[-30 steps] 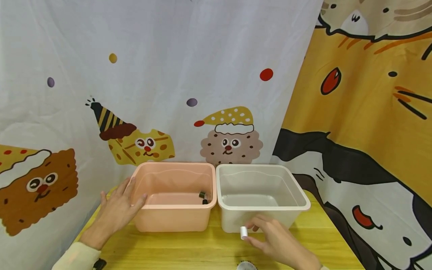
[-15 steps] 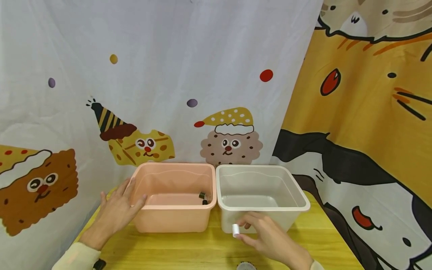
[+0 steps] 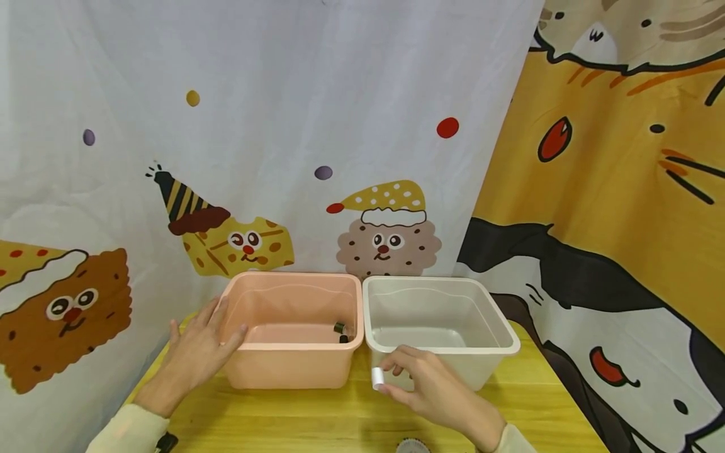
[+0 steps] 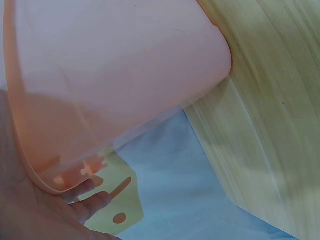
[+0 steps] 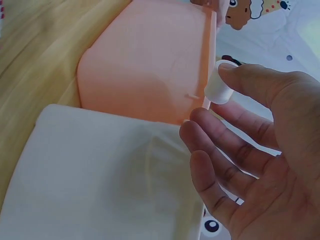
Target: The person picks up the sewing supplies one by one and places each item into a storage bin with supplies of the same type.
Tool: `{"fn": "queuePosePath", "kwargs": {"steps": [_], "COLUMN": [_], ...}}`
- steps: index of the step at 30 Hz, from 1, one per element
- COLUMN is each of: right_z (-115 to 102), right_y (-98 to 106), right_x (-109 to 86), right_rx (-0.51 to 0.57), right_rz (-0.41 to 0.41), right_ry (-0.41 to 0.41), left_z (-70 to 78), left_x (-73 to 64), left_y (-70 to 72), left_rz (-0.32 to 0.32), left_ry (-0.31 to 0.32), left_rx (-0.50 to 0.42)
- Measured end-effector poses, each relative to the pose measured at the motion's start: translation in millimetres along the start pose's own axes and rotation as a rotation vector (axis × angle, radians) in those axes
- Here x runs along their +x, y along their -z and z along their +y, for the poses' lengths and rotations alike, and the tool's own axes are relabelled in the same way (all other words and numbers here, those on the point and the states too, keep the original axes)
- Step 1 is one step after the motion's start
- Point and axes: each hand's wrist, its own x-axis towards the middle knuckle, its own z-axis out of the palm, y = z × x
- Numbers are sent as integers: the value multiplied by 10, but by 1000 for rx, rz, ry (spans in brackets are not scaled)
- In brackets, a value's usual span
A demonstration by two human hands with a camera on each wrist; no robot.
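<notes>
Between thumb and forefinger my right hand pinches a small white cylinder, which looks hollow at one end. In the head view this hand is in front of the near wall of the white bin. My left hand rests with its fingers spread on the left rim of the pink bin. The left wrist view shows those fingers along the bin's edge. Inside the pink bin, small dark-ended pieces lie in the right corner.
The two bins stand side by side on a yellow wooden table. A round grey-white object with a ridged edge is partly visible at the bottom of the head view. Behind hangs a printed cloth.
My right hand has moved left and slightly up with the white cylinder, towards the gap between the bins. The left hand has stayed on the pink bin.
</notes>
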Motion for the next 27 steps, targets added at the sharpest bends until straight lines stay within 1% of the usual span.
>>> {"fn": "queuePosePath", "kwargs": {"steps": [8, 14, 19, 22, 25, 27], "right_z": [-75, -125, -153, -156, -147, -139], "right_y": [-11, 3, 47, 86, 117, 135], "right_x": [147, 297, 420, 524, 648, 724], "right_rx": [-31, -33, -11, 28, 34, 14], "right_rz": [44, 45, 32, 17, 21, 28], "right_ry": [107, 110, 116, 141, 181, 202], "left_z": [-3, -10, 1, 3, 0, -2], "left_x": [3, -3, -20, -24, -19, -16], "left_y": [-2, -12, -17, -14, -9, -9], "left_rz": [-3, 1, 5, 6, 9, 10], "left_ry": [2, -2, -4, -3, -7, -11], "left_rx": [-4, -5, 6, 6, -1, -1]}}
